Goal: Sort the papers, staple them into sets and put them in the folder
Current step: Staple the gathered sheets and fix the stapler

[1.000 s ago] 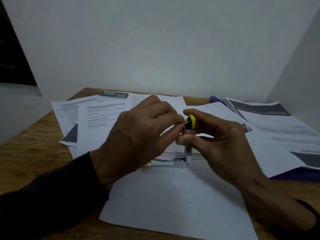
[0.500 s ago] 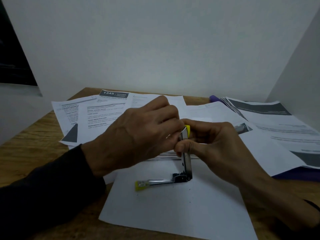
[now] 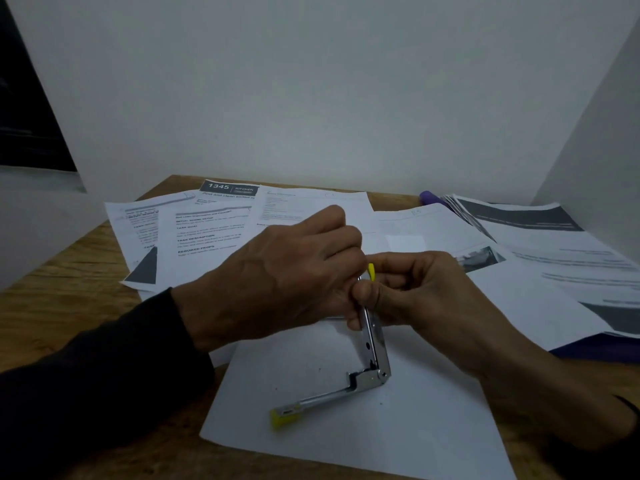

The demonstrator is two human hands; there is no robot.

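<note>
A small metal stapler (image 3: pixel 372 358) with yellow ends stands swung open in an L shape on a blank white sheet (image 3: pixel 346 438). Its base lies flat and its top arm points upward. My right hand (image 3: pixel 426 296) grips the raised arm near its yellow tip. My left hand (image 3: pixel 287 282) has its fingertips curled at the same tip, pinching it; what lies between the fingers is hidden. Printed papers (image 3: pixel 207 233) are spread at the back left, and more printed papers (image 3: pixel 554 258) lie at the right over a purple folder (image 3: pixel 588 349).
The wooden table (image 3: pixel 52 317) is boxed in by white walls at the back and right. A dark opening sits at the far left. Paper covers most of the tabletop, with bare wood along the left and front edges.
The stapler has moved toward me together with both hands, so its flat base and yellow end now show fully on the blank sheet. My left hand shifted rightward over the tip.
</note>
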